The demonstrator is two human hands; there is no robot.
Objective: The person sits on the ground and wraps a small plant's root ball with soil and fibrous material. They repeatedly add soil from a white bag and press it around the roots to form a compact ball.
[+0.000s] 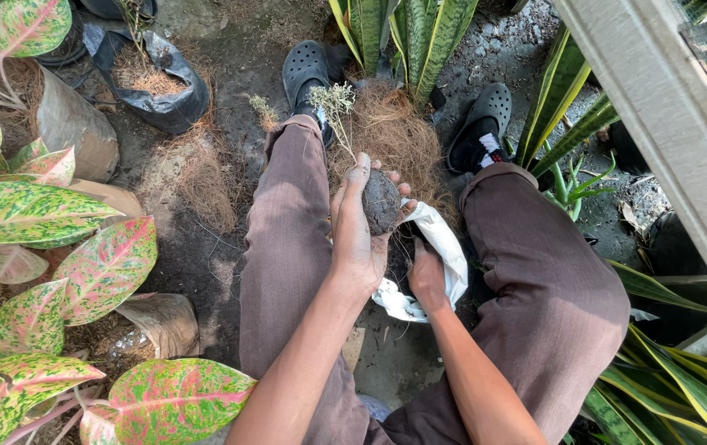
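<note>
Your left hand is cupped around a dark soil ball, fingers curled up its far side and thumb along the near side, so the ball sits in the palm between your knees; treat it as crumbly and fairly dense for its size, likely to shed or split if squeezed, so keep the grip broad and underneath rather than pinching; the thin seedling stem rising from its top looks brittle and is no place to take hold. Just beside and a little lower, your right hand is closed on the rim of a white plastic bag, which is limp, light and slippery and will collapse unless held open; its mouth seems to lie right under the ball, though the hand hides part of it. Beyond the hands lies a heap of brown coir fibre on the ground between your black clogs, and farther still stands a striped snake plant.
</note>
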